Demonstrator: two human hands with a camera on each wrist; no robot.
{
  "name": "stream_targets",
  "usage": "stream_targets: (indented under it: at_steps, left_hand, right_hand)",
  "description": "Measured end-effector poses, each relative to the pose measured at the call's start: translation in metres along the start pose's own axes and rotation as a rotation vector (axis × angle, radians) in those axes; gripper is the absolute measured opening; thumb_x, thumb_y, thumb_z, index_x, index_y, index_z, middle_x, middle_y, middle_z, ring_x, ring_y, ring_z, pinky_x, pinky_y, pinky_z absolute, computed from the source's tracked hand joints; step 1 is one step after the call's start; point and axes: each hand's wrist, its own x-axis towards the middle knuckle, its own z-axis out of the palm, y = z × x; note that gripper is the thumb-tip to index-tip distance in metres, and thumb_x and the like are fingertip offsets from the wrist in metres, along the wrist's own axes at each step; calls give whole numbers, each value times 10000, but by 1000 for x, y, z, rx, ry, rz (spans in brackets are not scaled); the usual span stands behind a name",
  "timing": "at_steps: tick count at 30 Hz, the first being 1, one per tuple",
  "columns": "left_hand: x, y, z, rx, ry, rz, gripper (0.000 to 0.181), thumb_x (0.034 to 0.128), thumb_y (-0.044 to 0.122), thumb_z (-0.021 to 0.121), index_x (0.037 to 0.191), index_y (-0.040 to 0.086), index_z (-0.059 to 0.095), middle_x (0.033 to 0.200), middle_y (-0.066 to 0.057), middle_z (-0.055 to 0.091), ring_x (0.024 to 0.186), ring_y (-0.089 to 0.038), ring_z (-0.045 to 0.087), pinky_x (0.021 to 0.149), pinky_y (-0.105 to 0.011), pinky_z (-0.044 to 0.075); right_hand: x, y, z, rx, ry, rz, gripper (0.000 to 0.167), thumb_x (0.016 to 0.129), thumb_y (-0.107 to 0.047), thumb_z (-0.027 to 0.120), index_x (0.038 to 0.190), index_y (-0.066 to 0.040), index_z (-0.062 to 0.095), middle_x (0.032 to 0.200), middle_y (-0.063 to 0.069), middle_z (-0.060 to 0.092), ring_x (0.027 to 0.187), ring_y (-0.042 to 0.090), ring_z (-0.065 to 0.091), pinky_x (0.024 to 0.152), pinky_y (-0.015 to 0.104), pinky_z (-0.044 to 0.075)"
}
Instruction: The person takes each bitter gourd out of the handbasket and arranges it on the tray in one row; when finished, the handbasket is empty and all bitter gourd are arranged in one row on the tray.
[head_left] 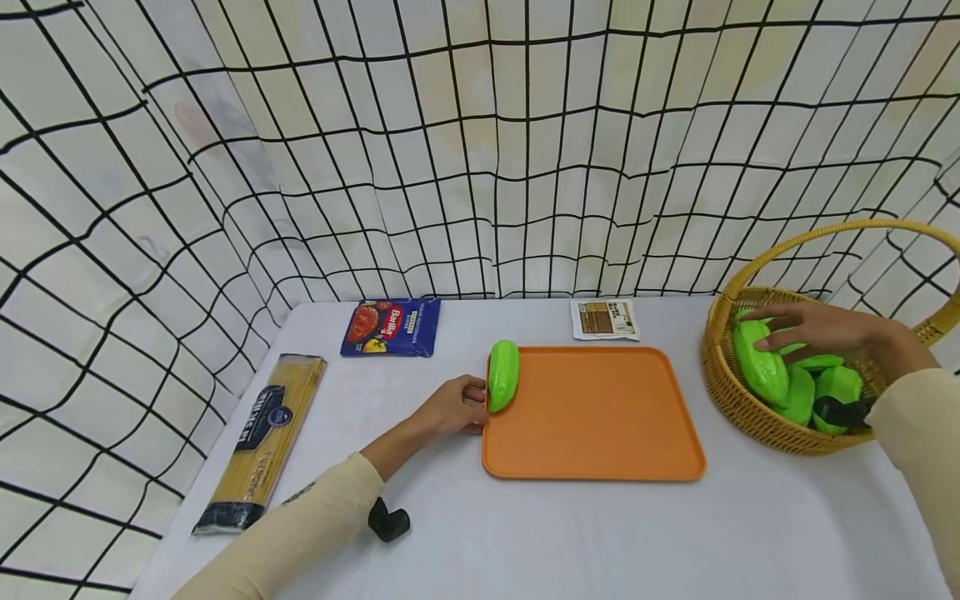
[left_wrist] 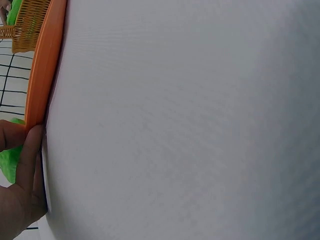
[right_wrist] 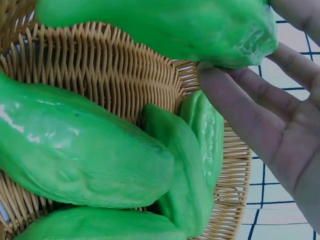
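Observation:
My left hand (head_left: 453,406) pinches the left rim of an orange tray (head_left: 592,417) between thumb and fingers, as the left wrist view shows. On the tray, right beside those fingertips, lies a glossy green vegetable (head_left: 503,375), long and rounded. Over at the right, my right hand (head_left: 832,329) reaches into a wicker basket (head_left: 718,383) with a tall handle. Its fingers and thumb grip one end of another green vegetable (right_wrist: 160,25), which sits above the others. Several similar green vegetables (right_wrist: 75,145) lie below it in the basket, partly overlapping. The exact kind cannot be told.
A long pack of spaghetti (head_left: 258,450) lies at the left. Behind it is a blue Barilla pouch (head_left: 392,327), and a small white and brown packet (head_left: 604,319) lies behind the tray. Black netting (head_left: 491,175) over white cloth surrounds the white table (head_left: 570,542).

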Motion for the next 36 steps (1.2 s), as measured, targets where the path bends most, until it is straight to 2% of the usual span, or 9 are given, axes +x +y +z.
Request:
stream_targets:
  at_steps: [3,10,14,19,25,30,32,36]
  left_hand:
    - [0,0,0,6,-3,1,637,813,-9,720,1404,-25,482,1224,-162,575,999,-223,646,796,-321,635]
    - [-1,1,0,0,3,4,636,802,-18,709,1397,-32,485,1220,-166,571,997,-228,640,794,-326,636]
    - [0,1,0,3,10,6,638,798,-19,710,1396,-31,487,1213,-161,574,990,-228,639,790,-323,636]
    - [1,0,0,18,12,-2,634,802,-18,712,1396,-24,490,1204,-152,575,974,-217,642,777,-313,637]
    - [2,-1,3,13,12,-5,625,807,-20,710,1391,-26,490,1197,-148,572,970,-216,641,773,-314,637]
    - [2,0,3,9,2,0,629,810,-16,709,1397,-25,486,1209,-153,573,984,-220,641,784,-316,636]
    - [2,0,3,5,9,-5,628,809,-16,712,1396,-19,490,1208,-150,576,984,-222,641,788,-316,636]
    - [0,1,2,13,15,-3,625,812,-19,711,1396,-23,488,1203,-151,578,984,-228,640,787,-320,635]
  right_hand:
    - [-5,-2,1,5,10,-9,734,1003,-264,596,1561,9,205,1572,387,96,1384,607,273,955,483,583]
    - [-11,-5,5,0,29,-64,669,999,-220,602,1540,4,278,1601,332,109,1337,511,418,934,450,596]
    - [-13,-6,8,-2,48,-95,650,991,-198,611,1531,0,308,1595,335,122,1335,527,407,911,477,600]
    - [-16,-10,13,-40,60,-98,639,978,-239,631,1529,-64,358,1592,304,189,1332,520,411,875,469,598]
    - [-18,-17,19,-66,37,-93,599,968,-269,634,1520,-171,423,1572,216,302,1253,281,520,865,401,571]
    - [-19,-20,24,-79,22,-91,589,963,-285,633,1517,-232,440,1579,193,315,1233,235,521,867,396,547]
    - [-19,-21,24,-97,16,-106,584,968,-284,625,1519,-244,436,1580,178,328,1231,204,537,869,395,551]
    - [-18,-24,26,-90,-10,-131,581,972,-266,620,1520,-239,434,1574,166,346,1214,30,530,878,383,556]
